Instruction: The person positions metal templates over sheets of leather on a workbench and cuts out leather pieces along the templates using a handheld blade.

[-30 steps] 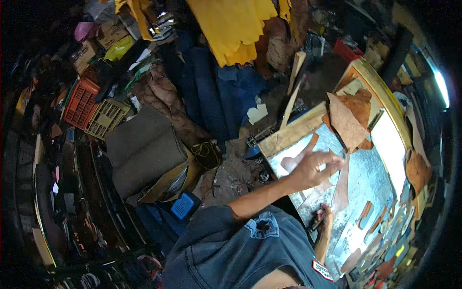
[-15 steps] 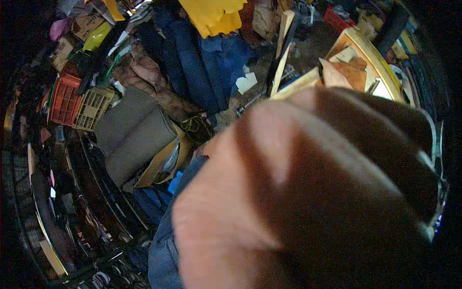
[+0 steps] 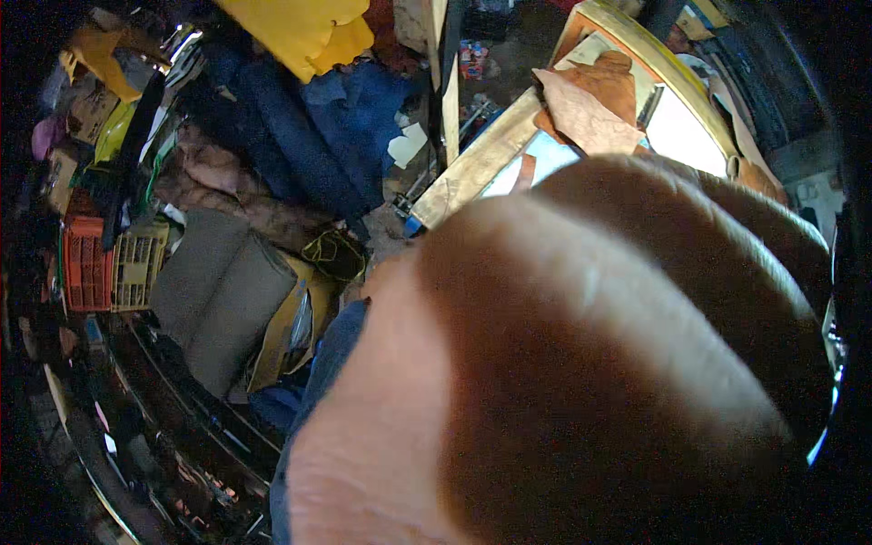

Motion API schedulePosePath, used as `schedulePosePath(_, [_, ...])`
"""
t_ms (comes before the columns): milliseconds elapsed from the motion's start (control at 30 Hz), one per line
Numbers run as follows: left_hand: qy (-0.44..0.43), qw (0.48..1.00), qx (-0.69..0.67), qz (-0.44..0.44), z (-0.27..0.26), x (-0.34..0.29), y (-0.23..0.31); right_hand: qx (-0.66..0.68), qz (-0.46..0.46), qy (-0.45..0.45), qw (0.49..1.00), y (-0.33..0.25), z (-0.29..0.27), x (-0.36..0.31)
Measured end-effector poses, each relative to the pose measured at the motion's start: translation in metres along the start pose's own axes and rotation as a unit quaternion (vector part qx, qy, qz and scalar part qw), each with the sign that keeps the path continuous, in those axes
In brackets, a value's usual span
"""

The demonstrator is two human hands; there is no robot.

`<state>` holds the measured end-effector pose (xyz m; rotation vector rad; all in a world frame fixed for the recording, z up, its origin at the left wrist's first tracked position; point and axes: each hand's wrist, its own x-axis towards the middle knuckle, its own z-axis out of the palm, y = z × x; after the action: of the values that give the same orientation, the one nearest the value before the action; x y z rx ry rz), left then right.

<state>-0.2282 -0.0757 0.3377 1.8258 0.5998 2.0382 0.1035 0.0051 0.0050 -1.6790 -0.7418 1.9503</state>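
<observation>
A bare hand [image 3: 581,336], apparently my left, looms very close and covers most of the lower right of the head view. Light falls on its skin along the left side, while the bent fingers sit in deep brown shadow with pale rims. Blur hides the fingertips and whatever they may touch. Blue cloth [image 3: 331,363] shows along the hand's left side. Beyond the hand lies a wooden-edged board [image 3: 481,163], with pale and rust-brown leather pieces [image 3: 595,104] on it. My right hand cannot be made out.
Grey rolled material [image 3: 218,300] lies at the left beside a red crate [image 3: 86,263] and a yellowish crate [image 3: 139,268]. Dark blue rolls [image 3: 282,127] and a yellow sheet [image 3: 309,32] are at the back. An upright wooden strip [image 3: 450,91] stands near the board.
The view has shifted, so the crates, rolls and yellow sheet appear farther left. More of the board and leather pieces shows. The hand still fills the foreground, its outline slightly changed.
</observation>
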Motion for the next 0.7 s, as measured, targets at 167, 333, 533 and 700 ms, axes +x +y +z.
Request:
schedulePosePath(167, [-0.025,0.999,-0.013,0.021,-0.004,0.017,-0.012,0.018,0.044,0.049,0.998,0.000,0.005,-0.003])
schedulePosePath(333, [-0.042,0.999,-0.017,0.027,-0.004,0.025,-0.017,0.044,-0.034,0.031,0.998,-0.001,0.006,-0.014])
schedulePosePath(533, [-0.052,0.998,0.020,0.032,-0.015,0.028,-0.003,0.001,-0.024,-0.001,1.000,-0.017,0.021,-0.025])
schedulePosePath(700, [-0.089,0.996,-0.020,0.024,-0.008,0.034,-0.017,0.030,-0.026,0.026,0.999,0.012,-0.013,-0.019])
